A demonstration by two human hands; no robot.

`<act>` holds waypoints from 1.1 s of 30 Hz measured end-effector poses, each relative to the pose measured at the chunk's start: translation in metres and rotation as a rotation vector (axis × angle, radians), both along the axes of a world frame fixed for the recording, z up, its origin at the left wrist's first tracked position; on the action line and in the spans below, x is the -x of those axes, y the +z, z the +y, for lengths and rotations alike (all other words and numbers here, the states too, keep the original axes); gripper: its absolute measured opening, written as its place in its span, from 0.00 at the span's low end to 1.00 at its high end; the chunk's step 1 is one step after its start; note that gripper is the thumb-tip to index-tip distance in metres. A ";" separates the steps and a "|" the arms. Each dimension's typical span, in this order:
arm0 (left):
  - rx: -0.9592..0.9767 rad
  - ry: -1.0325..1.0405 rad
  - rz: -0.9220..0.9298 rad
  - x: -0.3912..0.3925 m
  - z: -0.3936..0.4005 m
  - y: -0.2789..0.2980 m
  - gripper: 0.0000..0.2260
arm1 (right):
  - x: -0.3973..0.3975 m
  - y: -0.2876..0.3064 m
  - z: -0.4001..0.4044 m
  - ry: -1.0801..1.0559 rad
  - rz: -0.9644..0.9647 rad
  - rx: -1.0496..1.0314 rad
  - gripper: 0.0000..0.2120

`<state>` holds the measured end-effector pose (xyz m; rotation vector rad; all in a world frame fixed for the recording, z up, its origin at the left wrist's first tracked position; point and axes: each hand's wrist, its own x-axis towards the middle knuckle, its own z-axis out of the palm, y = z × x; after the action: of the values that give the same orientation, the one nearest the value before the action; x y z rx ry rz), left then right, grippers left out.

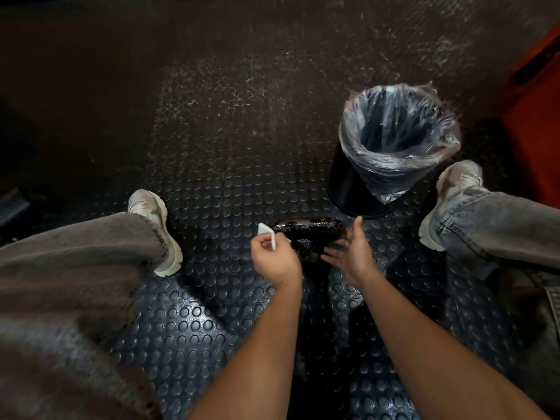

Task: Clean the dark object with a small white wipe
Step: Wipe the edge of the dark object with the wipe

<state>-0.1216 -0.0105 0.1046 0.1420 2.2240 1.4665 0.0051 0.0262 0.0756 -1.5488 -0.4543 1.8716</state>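
Note:
A dark glossy object (309, 230) with pale speckles sits low between my knees, above the studded floor. My left hand (274, 259) pinches a small white wipe (267, 233) at the object's left end, fingers curled round it. My right hand (351, 253) is at the object's right side with fingers spread and straight, palm turned toward it; whether it touches the object is unclear. The object's near part is hidden behind my hands.
A black waste bin (348, 189) lined with a clear plastic bag (397, 128) stands just behind and right of the object. My legs in grey jeans and pale shoes (154, 228) flank the spot on the studded rubber floor (212, 177). An orange surface (539, 122) rises at the far right.

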 end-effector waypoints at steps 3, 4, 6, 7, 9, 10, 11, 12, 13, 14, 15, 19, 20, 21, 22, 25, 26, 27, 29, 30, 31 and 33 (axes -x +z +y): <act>-0.024 -0.238 0.153 -0.018 -0.006 0.003 0.06 | 0.002 0.002 0.000 -0.007 0.022 -0.010 0.38; -0.014 -0.279 0.159 -0.020 -0.007 0.000 0.06 | 0.002 0.003 0.000 -0.004 0.029 -0.015 0.37; 0.008 -0.246 0.121 -0.018 -0.008 -0.007 0.05 | 0.002 0.002 -0.001 0.002 0.035 -0.015 0.37; 0.026 -0.173 0.074 -0.015 -0.008 -0.011 0.05 | 0.001 0.001 -0.001 0.007 0.031 -0.016 0.37; 0.095 0.010 -0.070 -0.005 -0.011 -0.018 0.03 | -0.001 0.000 -0.001 0.018 0.017 -0.018 0.39; 0.126 0.084 -0.142 0.000 -0.012 -0.018 0.04 | -0.001 -0.001 -0.001 0.019 0.011 -0.017 0.40; 0.127 0.128 -0.189 0.004 -0.013 -0.018 0.04 | -0.001 -0.001 -0.001 0.017 0.004 -0.014 0.40; 0.109 0.144 -0.221 0.007 -0.011 -0.017 0.05 | -0.001 -0.001 -0.001 0.019 -0.004 -0.013 0.41; 0.082 0.154 -0.234 0.007 -0.008 -0.014 0.05 | -0.001 -0.001 -0.001 0.021 -0.012 -0.015 0.42; 0.046 0.168 -0.234 0.006 -0.003 -0.010 0.05 | -0.001 0.000 -0.001 0.025 -0.014 -0.015 0.42; 0.016 0.176 -0.221 0.002 0.000 -0.003 0.04 | -0.001 -0.001 -0.001 0.023 -0.011 -0.012 0.42; -0.059 -0.026 -0.018 -0.022 0.002 0.011 0.04 | 0.000 0.001 -0.001 0.013 -0.001 -0.020 0.34; -0.061 -0.106 0.004 -0.026 -0.001 0.012 0.05 | 0.001 0.001 -0.001 0.006 0.005 -0.024 0.33; -0.068 -0.175 0.005 -0.029 -0.004 0.010 0.06 | 0.001 0.000 0.000 0.007 0.004 -0.024 0.33; -0.065 -0.227 0.000 -0.029 -0.006 0.006 0.07 | 0.002 0.000 -0.001 0.010 0.006 -0.022 0.32; -0.002 -0.156 -0.034 -0.022 -0.008 -0.005 0.07 | 0.000 -0.001 -0.001 0.020 0.004 -0.018 0.33; 0.025 -0.071 -0.075 -0.018 -0.008 -0.009 0.06 | 0.000 -0.001 -0.001 0.022 0.002 -0.018 0.34; 0.062 0.023 -0.141 -0.012 -0.008 -0.014 0.05 | 0.000 -0.001 -0.001 0.027 -0.007 -0.016 0.36; 0.088 0.157 -0.277 -0.003 -0.006 -0.016 0.02 | -0.001 0.000 -0.001 0.038 -0.014 -0.019 0.39; 0.064 0.181 -0.322 0.000 -0.004 -0.014 0.02 | -0.001 0.001 -0.001 0.038 -0.014 -0.021 0.39; 0.022 0.200 -0.337 0.000 -0.001 -0.011 0.02 | -0.001 0.001 -0.001 0.037 -0.016 -0.021 0.39; -0.032 0.201 -0.275 -0.005 0.003 -0.002 0.04 | 0.000 0.001 -0.001 0.027 -0.012 -0.018 0.38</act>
<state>-0.1164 -0.0073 0.1027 -0.2659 2.0378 1.5224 0.0053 0.0250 0.0765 -1.5507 -0.4984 1.8746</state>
